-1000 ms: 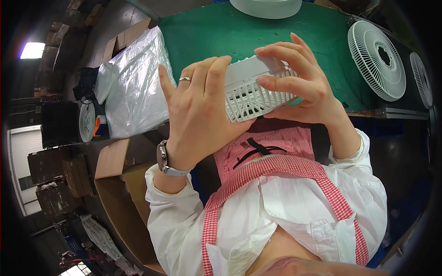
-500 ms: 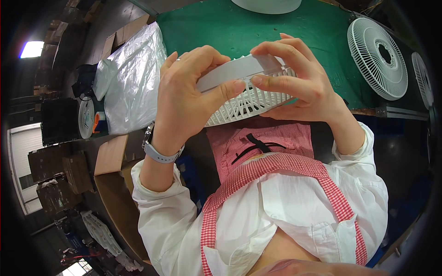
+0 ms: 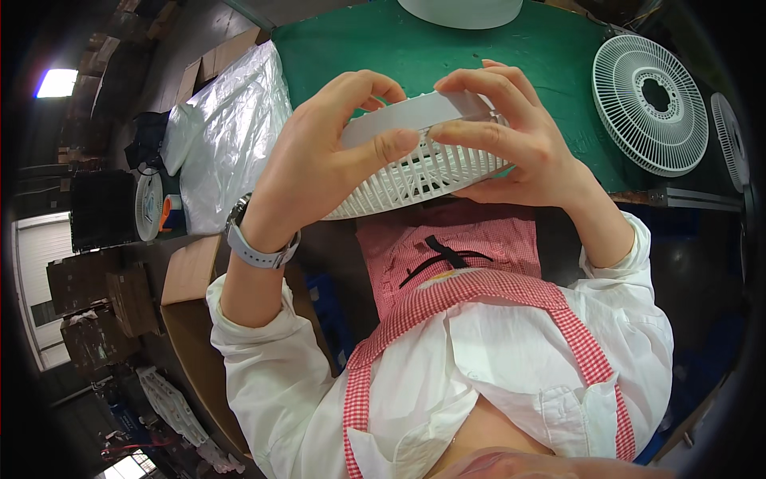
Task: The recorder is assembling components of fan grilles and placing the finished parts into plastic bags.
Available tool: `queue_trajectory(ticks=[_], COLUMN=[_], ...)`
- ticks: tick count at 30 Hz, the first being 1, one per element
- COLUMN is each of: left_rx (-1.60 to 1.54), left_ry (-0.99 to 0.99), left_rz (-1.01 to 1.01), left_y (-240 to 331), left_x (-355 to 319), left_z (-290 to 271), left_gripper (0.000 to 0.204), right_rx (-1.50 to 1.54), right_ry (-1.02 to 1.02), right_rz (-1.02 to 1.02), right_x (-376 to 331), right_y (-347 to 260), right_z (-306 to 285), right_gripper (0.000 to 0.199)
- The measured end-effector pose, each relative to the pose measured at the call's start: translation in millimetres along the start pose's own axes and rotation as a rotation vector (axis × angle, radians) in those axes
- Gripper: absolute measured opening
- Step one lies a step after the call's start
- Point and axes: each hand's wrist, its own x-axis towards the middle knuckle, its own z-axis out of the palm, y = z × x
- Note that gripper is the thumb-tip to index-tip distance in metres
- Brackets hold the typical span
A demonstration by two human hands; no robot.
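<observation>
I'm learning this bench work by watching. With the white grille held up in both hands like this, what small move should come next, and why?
Probably lower it toward the green mat, keeping both grips. The left hand and right hand pinch the white fan grille by its rim, tilted, in the air above the lap, off the bench. A second grille lies flat on the mat beside a free stretch of it.

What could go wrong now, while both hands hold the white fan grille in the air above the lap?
1. The white fan grille is held only by fingertips of the left hand and right hand, off the green table; a slip might drop it onto the lap.
2. Its thin ribs could bend or crack if the thumbs press too hard.
</observation>
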Motion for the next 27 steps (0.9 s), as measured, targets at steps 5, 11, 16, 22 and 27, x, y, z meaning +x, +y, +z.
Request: queue_trajectory(ticks=[5,11,16,22,27], left_rx=[-0.001,0.177,0.703,0.660,0.380], left_ry=[-0.091,-0.077,0.104,0.255,0.309], left_rz=[-0.069,-0.039,0.263,0.260,0.210], left_y=[3,-6,4,-8,-73], left_x=[6,9,-5,-15,-57], left_z=[-6,-12,9,9,-29], left_gripper=[0.035,0.050,0.094,0.074,0.086], right_rx=[0.053,-0.041,0.063,0.005,-0.141], right_ry=[0.009,-0.016,0.060,-0.008,-0.065], right_rz=[0.012,-0.089,0.034,0.112,0.344], right_x=[7,8,10,16,-21], right_y=[3,17,22,13,37], right_z=[-2,-1,4,-7,-34], right_gripper=[0.056,0.076,0.105,0.120,0.117])
